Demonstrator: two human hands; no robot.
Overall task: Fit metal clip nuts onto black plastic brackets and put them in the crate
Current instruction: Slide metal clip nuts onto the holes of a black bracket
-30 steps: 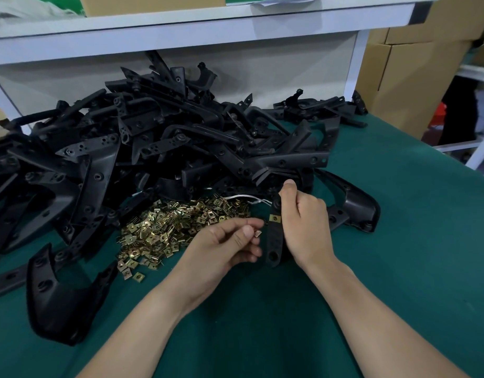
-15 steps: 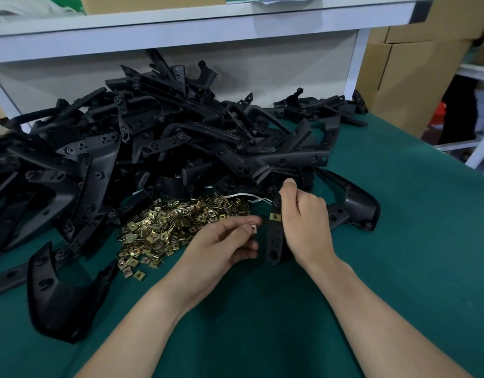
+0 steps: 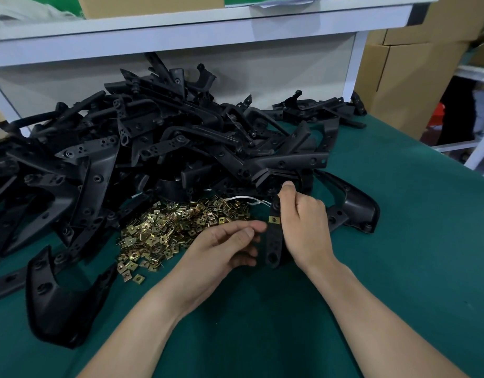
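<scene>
My right hand grips the upright arm of a black plastic bracket standing on the green mat; the bracket's curved body lies to the right behind the hand. A brass clip nut sits on that arm. My left hand is just left of the arm, thumb and forefinger pinched together at its edge; whether a nut lies between them is hidden. A heap of loose brass clip nuts lies left of my hands.
A big pile of black brackets fills the back and left of the green table. One bracket lies near the front left. A white shelf frame rises behind; cardboard boxes stand at the right. No crate shows.
My left hand has moved a little right, its pinched fingertips now against the bracket arm. My right hand and the bracket have barely shifted.
</scene>
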